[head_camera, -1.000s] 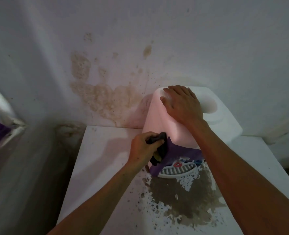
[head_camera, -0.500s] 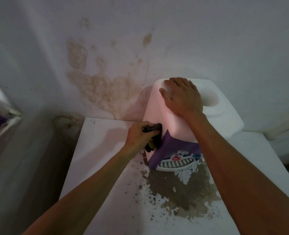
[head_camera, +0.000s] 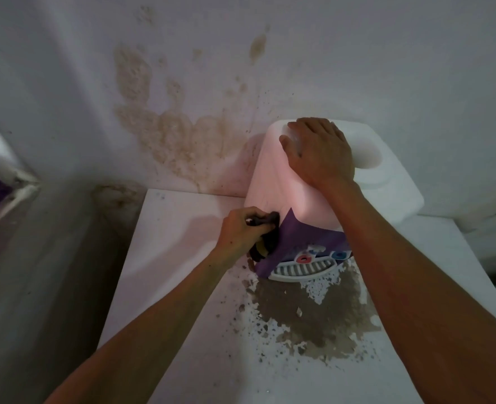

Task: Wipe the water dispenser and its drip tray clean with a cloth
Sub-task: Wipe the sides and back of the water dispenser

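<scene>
Just slid the cloth (head_camera: 265, 237) off the purple front edge and round onto the pale left side of the dispenser (head_camera: 284, 185), a little higher than a second ago. Still gripping it in the left hand (head_camera: 241, 231), fingers curled tight round the dark wad and pressing it against the corner; a loose end dangling below. Still bracing with the right hand (head_camera: 319, 153), laid flat on top beside the round well, fingers straight and close together, thumb out to the side; no shift there across the second.

Dispenser standing upright at the back of the table (head_camera: 168, 258), close against the stained wall (head_camera: 182, 126). Drip tray (head_camera: 302, 271) jutting from the base under the red and blue taps, well clear of the cloth and not yet touched by it.

Reads as mid-stroke on the body: front edge likely covered, left side in hand. Probably plenty left: rest of the side, top, taps, then the tray. Worth keeping the brace on top, since a sideways rub could skid the dispenser. Brown flaked patch (head_camera: 308, 313) on the table in front of the tray looks like worn surface rather than dirt, though hard to tell.
</scene>
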`<act>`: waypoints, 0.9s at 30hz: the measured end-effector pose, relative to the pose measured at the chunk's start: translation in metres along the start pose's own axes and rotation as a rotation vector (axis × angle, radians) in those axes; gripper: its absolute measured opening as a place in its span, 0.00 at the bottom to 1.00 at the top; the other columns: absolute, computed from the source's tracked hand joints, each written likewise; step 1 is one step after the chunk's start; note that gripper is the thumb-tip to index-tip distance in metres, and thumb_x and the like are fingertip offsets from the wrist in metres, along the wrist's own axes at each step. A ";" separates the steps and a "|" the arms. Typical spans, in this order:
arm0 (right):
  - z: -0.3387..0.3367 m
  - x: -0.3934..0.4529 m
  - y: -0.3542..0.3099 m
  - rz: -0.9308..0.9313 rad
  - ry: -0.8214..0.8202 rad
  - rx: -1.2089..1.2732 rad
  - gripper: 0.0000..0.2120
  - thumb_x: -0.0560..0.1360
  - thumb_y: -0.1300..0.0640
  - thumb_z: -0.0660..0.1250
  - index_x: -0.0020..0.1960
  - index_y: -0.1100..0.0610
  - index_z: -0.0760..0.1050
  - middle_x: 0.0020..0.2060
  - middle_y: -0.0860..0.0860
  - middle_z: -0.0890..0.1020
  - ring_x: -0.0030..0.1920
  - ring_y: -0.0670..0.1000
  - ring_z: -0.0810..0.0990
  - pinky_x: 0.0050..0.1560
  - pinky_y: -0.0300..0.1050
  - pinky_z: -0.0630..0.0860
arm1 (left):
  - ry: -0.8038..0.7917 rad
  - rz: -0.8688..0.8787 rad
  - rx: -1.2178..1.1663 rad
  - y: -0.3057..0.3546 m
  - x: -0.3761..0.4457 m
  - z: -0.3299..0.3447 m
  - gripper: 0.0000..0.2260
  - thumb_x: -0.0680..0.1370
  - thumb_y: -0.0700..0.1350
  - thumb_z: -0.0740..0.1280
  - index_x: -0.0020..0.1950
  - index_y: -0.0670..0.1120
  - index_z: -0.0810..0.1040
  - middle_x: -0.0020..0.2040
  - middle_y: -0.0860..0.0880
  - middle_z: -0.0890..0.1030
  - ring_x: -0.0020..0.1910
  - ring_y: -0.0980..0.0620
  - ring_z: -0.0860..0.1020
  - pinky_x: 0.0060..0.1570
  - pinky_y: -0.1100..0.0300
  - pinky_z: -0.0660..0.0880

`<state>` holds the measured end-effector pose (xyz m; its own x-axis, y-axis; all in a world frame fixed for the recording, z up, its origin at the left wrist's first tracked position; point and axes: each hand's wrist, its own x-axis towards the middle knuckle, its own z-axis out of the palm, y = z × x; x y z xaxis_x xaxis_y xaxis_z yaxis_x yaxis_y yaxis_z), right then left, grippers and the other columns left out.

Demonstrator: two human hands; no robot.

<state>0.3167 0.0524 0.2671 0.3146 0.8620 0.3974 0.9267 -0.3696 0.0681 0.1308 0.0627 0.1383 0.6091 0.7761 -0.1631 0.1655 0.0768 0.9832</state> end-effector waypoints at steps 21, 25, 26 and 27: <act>0.000 -0.005 -0.001 -0.004 0.014 0.010 0.25 0.82 0.41 0.53 0.72 0.51 0.72 0.71 0.50 0.75 0.72 0.52 0.70 0.76 0.55 0.62 | 0.107 -0.112 -0.045 -0.009 0.036 0.003 0.04 0.74 0.43 0.77 0.45 0.50 0.86 0.45 0.53 0.86 0.46 0.54 0.84 0.54 0.52 0.82; -0.002 -0.004 -0.001 0.004 0.013 0.020 0.25 0.82 0.41 0.53 0.72 0.51 0.72 0.71 0.49 0.74 0.73 0.52 0.70 0.76 0.55 0.62 | 0.178 -0.019 -0.093 0.021 0.047 -0.001 0.03 0.75 0.42 0.76 0.46 0.51 0.86 0.41 0.55 0.85 0.41 0.57 0.84 0.49 0.58 0.82; -0.002 -0.005 -0.001 0.006 0.011 0.014 0.25 0.82 0.41 0.52 0.72 0.51 0.72 0.71 0.49 0.74 0.73 0.52 0.70 0.76 0.55 0.62 | 0.224 0.016 -0.098 0.030 0.054 0.000 0.03 0.75 0.44 0.76 0.48 0.49 0.86 0.42 0.54 0.85 0.43 0.55 0.84 0.48 0.59 0.82; -0.002 -0.004 -0.002 0.007 0.011 0.008 0.25 0.82 0.41 0.52 0.72 0.51 0.72 0.71 0.49 0.74 0.72 0.52 0.70 0.76 0.55 0.62 | 0.261 0.043 -0.098 0.038 0.063 0.000 0.04 0.76 0.45 0.76 0.50 0.48 0.86 0.44 0.53 0.85 0.44 0.54 0.83 0.48 0.61 0.82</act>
<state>0.3134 0.0486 0.2669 0.3191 0.8555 0.4078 0.9260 -0.3731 0.0581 0.1759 0.1148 0.1656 0.3918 0.9138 -0.1073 0.0604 0.0909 0.9940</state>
